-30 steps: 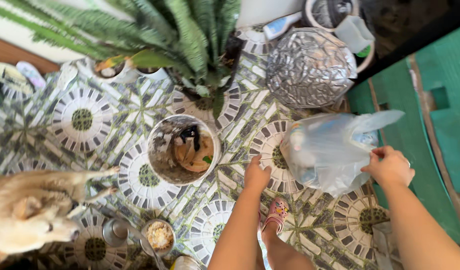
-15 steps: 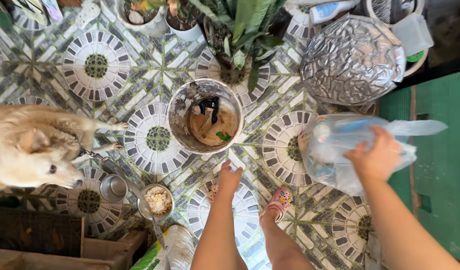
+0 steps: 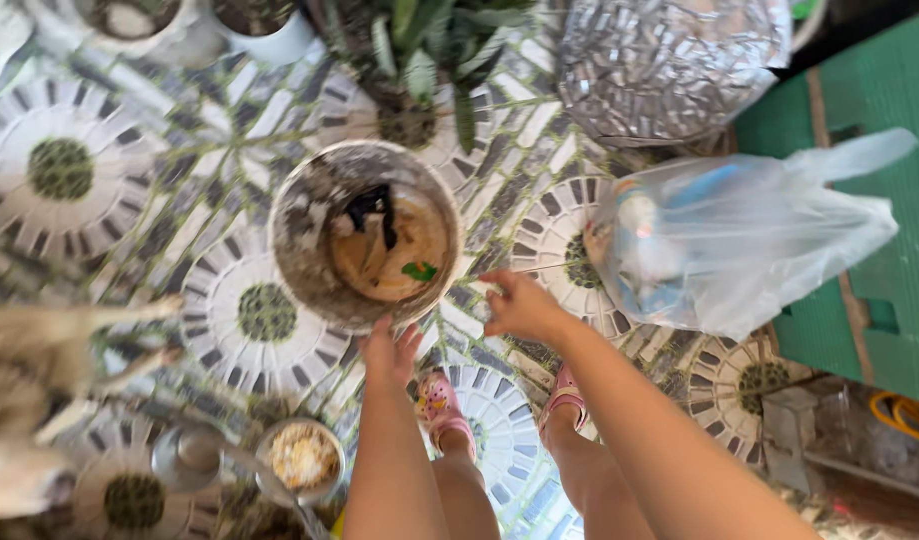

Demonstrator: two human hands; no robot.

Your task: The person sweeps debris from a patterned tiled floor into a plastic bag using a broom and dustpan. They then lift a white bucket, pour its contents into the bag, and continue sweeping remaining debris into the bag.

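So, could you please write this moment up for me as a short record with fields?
left hand: left hand open, fingertips at the near rim of the dirty bucket
right hand: right hand empty, fingers loosely spread, just right of the bucket
bucket contents: brownish residue, a dark object, a small green leaf
right of the hands: clear plastic bag on the patterned tile floor
feet: pink clogs
lower left: metal bowl of food, blurred pale dog

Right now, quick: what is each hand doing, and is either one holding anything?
Left hand: open, empty, fingers at the near rim of the dirty bucket.
Right hand: loosely open, empty, beside the bucket and apart from the clear plastic bag.
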